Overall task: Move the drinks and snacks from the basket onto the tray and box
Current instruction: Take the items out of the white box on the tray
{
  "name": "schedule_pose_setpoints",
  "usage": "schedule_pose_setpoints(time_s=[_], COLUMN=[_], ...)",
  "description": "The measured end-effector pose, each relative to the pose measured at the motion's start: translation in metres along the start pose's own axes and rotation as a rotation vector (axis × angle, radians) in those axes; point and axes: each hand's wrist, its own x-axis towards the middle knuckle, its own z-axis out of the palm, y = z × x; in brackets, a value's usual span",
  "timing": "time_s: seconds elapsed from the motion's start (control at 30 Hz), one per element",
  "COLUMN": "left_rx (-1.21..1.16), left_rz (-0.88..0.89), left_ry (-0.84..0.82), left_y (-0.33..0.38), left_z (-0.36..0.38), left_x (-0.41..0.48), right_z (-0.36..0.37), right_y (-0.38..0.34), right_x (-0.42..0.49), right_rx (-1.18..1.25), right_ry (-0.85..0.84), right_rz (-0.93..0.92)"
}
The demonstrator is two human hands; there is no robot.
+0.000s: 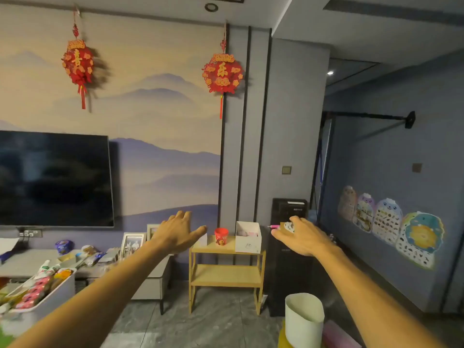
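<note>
A white basket (54,295) stands at the lower left, packed with drinks and snacks: white bottles with red-green labels (46,271), pink packets (35,292) and an orange packet (64,273). My left hand (175,234) is stretched out in the air, fingers spread, holding nothing, well to the right of the basket. My right hand (300,236) is also raised with fingers apart and empty, in front of a dark cabinet. No tray is in view.
A small wooden shelf (226,270) carries a red cup (221,236) and a white open box (248,237). A grey TV cabinet (25,259) with clutter sits under the television (54,178). A white bin (303,320) stands lower right; a dark cabinet (288,272) beside the shelf.
</note>
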Motion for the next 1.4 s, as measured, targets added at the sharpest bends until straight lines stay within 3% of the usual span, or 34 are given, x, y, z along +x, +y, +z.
schedule_pose_setpoints(time_s=[0.2,0.47,0.93,1.4], left_rx=[0.001,-0.026,-0.162,-0.197], left_rz=[-0.033,0.017,0.002,-0.098], left_ry=[-0.041,-0.081,-0.267,-0.412], left_y=[-0.004,-0.029,-0.086,-0.043], left_z=[0.033,0.087,0.24,0.406], left_x=[0.049,0.179,0.396,0.637], right_z=[0.025,0.072,0.198,0.349], right_y=[0.012,0.018,0.026,0.138], right_x=[0.046,0.162,0.38,0.646], right_rx=[-0.006,-0.002,0.032,0.121], right_ry=[-0.033,-0.08,-0.196,-0.363], right_rz=[-0.018,0.001,0.094,0.121])
